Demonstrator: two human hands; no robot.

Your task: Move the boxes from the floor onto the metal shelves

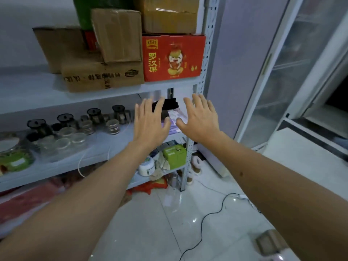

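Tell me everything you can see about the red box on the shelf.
The red box is a printed cardboard carton with large yellow Chinese characters, a yellow logo at its top left and a cartoon figure in the middle. It looks closed and stands upright at the right end of the metal shelf, next to the perforated upright. A brown carton sits on top of it, and another brown box is at its left side. Neither hand touches it.

- One head view, looking forward and down along both arms.
- It faces the shelves (105, 95) at close range, floor (188, 223) near, at right.
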